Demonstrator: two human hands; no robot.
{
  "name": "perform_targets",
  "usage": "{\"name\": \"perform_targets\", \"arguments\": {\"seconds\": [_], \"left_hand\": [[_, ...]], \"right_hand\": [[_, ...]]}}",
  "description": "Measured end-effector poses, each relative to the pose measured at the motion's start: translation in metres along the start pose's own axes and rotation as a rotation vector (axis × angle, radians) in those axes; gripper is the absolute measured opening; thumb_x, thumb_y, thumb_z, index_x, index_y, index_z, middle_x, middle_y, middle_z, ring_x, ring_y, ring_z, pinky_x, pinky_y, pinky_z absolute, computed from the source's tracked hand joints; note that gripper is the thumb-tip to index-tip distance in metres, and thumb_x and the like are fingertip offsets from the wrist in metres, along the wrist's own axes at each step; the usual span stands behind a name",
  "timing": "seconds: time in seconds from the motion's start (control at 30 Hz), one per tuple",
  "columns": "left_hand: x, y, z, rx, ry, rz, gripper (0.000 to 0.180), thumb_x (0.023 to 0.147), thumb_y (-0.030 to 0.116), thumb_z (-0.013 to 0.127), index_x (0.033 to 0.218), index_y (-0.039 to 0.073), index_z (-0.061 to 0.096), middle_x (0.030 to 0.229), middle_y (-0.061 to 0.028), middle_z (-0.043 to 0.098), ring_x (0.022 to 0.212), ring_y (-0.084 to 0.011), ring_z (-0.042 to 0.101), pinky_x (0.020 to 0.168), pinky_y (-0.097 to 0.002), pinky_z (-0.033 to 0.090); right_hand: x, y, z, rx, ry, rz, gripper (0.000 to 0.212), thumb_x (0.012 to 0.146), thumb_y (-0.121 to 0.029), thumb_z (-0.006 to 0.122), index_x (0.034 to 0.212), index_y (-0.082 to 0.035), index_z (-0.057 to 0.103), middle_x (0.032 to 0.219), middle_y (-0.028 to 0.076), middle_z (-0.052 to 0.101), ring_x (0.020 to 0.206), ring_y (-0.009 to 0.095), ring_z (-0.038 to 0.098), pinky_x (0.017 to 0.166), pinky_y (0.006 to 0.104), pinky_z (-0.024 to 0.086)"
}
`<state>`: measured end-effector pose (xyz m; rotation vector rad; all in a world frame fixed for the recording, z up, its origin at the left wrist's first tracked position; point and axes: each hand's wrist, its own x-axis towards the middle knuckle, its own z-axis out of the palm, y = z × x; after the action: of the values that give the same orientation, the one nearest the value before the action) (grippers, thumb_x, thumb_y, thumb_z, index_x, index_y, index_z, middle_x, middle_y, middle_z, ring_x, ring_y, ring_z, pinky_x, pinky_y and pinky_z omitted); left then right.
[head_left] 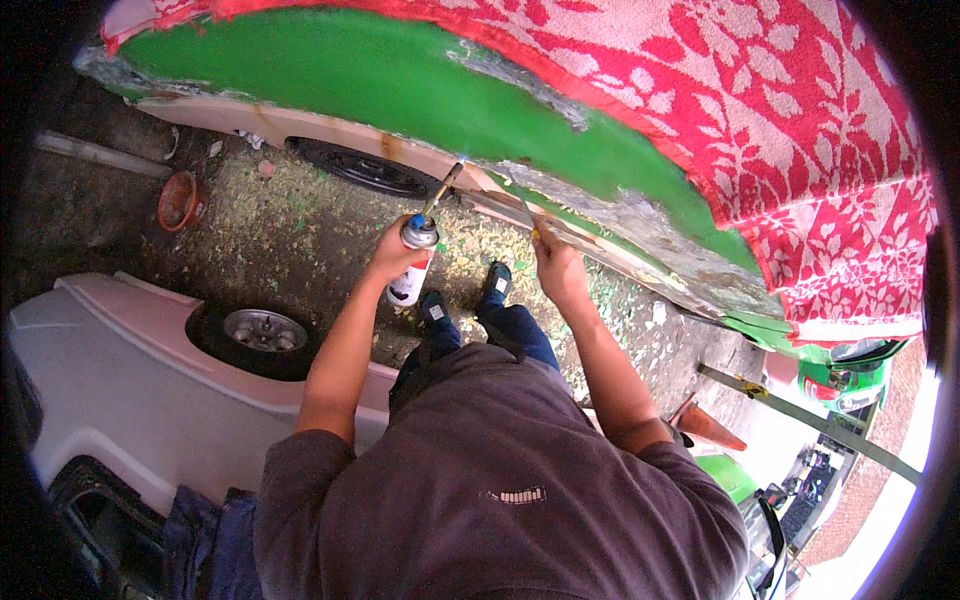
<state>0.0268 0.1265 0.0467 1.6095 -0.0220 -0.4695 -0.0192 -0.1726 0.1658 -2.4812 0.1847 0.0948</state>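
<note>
My left hand point(392, 256) is closed round the can of a gas blowtorch point(408, 288). Its burner tube point(445, 185) points up at the lower side of a green car body point(350, 65), with a faint bluish glow at the tip. My right hand point(560, 272) grips a scraper point(523, 205) with a bit of yellow at the handle. The thin blade reaches the panel just right of the burner tip; whether it touches cannot be made out. Along this part run bare, greyish stripped patches point(640, 215) where the green paint is gone.
A red-and-white leaf-patterned cloth point(750, 110) covers the car's top. Paint flakes point(280, 205) litter the floor round my feet. A reddish pot point(178, 200) stands left. Close behind me is a pale car point(110, 360); an orange cone point(712, 426) lies at the right.
</note>
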Motion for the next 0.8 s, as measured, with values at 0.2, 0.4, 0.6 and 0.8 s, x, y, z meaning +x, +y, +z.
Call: {"name": "perform_targets", "arguments": {"seconds": [0.2, 0.4, 0.6, 0.8], "left_hand": [[-0.002, 0.011, 0.004, 0.041, -0.009, 0.014, 0.057, 0.067, 0.005, 0.079, 0.118, 0.005, 0.054, 0.107, -0.0066, 0.066, 0.1, -0.0181, 0.064, 0.09, -0.0346, 0.05], [0.004, 0.003, 0.002, 0.015, -0.061, 0.019, 0.059, 0.066, 0.005, 0.079, 0.12, 0.004, 0.053, 0.107, -0.0063, 0.065, 0.1, -0.0174, 0.063, 0.091, -0.0341, 0.049], [0.007, 0.003, 0.002, 0.001, -0.079, 0.006, 0.059, 0.066, 0.006, 0.08, 0.119, 0.004, 0.054, 0.107, -0.0062, 0.065, 0.099, -0.0167, 0.062, 0.091, -0.0339, 0.049], [-0.003, 0.023, 0.008, 0.1, -0.043, -0.008, 0.058, 0.066, 0.006, 0.079, 0.118, 0.004, 0.054, 0.106, -0.0054, 0.065, 0.099, -0.0167, 0.063, 0.091, -0.0343, 0.049]], "right_hand": [[0.001, 0.002, -0.002, -0.009, 0.007, -0.056, 0.037, 0.093, -0.014, 0.058, 0.129, -0.01, 0.06, 0.114, 0.028, 0.062, 0.107, 0.044, 0.06, 0.088, 0.0465, 0.049], [0.007, 0.014, -0.002, -0.074, -0.009, -0.043, 0.036, 0.093, -0.016, 0.06, 0.128, -0.012, 0.062, 0.113, 0.027, 0.063, 0.104, 0.044, 0.061, 0.087, 0.0463, 0.05], [0.01, 0.024, -0.003, -0.131, 0.001, -0.081, 0.036, 0.092, -0.021, 0.06, 0.128, -0.019, 0.062, 0.113, 0.027, 0.063, 0.094, 0.046, 0.064, 0.08, 0.0513, 0.053], [0.013, 0.026, -0.002, -0.1, 0.029, -0.13, 0.034, 0.092, -0.019, 0.059, 0.126, -0.018, 0.063, 0.107, 0.026, 0.066, 0.095, 0.045, 0.064, 0.08, 0.0502, 0.053]]}}
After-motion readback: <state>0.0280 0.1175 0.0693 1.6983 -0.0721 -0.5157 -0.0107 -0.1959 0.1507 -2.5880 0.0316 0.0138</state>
